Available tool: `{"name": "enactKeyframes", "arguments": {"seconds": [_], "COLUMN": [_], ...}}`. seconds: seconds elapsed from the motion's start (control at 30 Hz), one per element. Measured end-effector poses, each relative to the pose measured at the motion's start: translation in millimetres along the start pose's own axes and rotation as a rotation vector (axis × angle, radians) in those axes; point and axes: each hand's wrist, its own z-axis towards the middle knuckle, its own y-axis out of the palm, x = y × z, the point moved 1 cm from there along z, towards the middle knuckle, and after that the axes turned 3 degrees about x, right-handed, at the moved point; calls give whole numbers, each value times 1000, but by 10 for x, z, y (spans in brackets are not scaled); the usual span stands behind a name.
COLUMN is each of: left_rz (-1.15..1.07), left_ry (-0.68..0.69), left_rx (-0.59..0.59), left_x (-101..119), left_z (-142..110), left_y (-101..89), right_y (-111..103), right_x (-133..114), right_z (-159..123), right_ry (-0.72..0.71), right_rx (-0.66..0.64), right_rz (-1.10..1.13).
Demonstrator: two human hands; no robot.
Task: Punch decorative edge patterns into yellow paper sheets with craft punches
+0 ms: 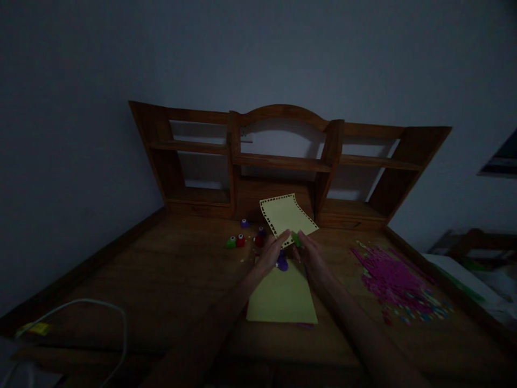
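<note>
A yellow sheet of paper (288,215) with a row of small dark cut-outs along its edges is held up off the table. My left hand (273,252) pinches its lower left part. My right hand (310,252) is closed around a small green craft punch (297,238) at the sheet's lower edge. Below the hands, a purple punch (282,263) rests on a stack of yellow paper (281,299). To the left stand a green punch (231,242), a red punch (240,240) and a purple punch (244,222). Another red punch (258,241) is partly hidden by my left hand.
A wooden shelf unit (283,160) stands at the back of the wooden table (173,269). On the right lies a heap of magenta paper strips (393,277) with coloured bits. A white cable (123,318) curves at the lower left, near a yellow object (38,328).
</note>
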Motion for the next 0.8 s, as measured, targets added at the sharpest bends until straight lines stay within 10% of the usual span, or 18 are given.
{"name": "enactKeyframes", "arguments": {"seconds": [0.8], "left_rz": [-67], "left_ry": [-72], "left_rx": [-28], "left_x": [74], "left_z": [0], "left_y": [-45], "right_y": [-1], "right_x": [-44], "right_z": [15], "right_ry": [58], "right_rx": [-127], "right_rz": [79]}}
